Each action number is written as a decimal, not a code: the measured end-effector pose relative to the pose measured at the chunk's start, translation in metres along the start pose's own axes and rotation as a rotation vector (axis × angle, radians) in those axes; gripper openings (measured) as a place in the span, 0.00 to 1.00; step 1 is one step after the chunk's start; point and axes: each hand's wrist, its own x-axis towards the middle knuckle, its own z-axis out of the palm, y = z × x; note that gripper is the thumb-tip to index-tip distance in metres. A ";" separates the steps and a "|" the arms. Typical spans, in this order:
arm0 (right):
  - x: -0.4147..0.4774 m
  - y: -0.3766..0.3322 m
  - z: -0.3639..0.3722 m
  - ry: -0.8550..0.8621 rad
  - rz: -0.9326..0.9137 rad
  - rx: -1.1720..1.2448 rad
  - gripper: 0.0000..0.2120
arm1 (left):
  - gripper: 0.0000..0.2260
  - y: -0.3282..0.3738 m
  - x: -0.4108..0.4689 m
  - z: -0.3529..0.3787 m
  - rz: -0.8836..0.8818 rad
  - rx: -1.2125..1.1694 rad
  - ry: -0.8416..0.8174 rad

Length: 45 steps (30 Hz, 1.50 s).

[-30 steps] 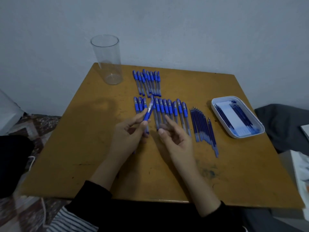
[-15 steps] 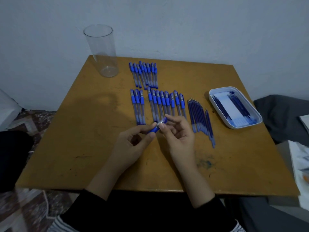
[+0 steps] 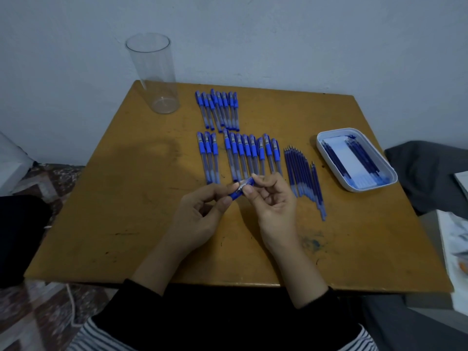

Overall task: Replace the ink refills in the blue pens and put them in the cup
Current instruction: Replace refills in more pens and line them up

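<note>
The wooden worktop carries everything and stands against a pale wall. At its far left corner stands the clear cup, upright, with nothing visible inside it. Near the right edge lies a white tray, and some dark blue refills lie in it. In the middle of the worktop the blue pens lie side by side in groups: a far group just right of the cup, then nearer a group of three, and beside it, after a small gap, a longer row. Between this row and the tray lies a bundle of loose refills, close together, with one a little apart on the right.

Above the near ends of the rows, both hands hold one pen in the air, tilted. The left hand pinches its lower end between thumb and forefinger. The right hand pinches its upper end with the fingertips, the other fingers curled.
</note>
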 end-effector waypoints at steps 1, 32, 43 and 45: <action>0.000 0.000 0.000 -0.003 0.000 0.009 0.11 | 0.10 0.000 0.000 0.000 0.001 0.001 -0.002; 0.009 -0.002 -0.004 0.153 0.016 0.151 0.07 | 0.15 -0.006 -0.004 0.000 0.033 0.040 0.029; -0.008 -0.007 -0.021 -0.029 0.099 -0.494 0.09 | 0.12 -0.011 -0.012 -0.002 0.095 0.265 0.344; -0.010 -0.005 -0.024 -0.079 0.073 -0.577 0.08 | 0.10 -0.009 -0.011 -0.004 0.119 0.322 0.329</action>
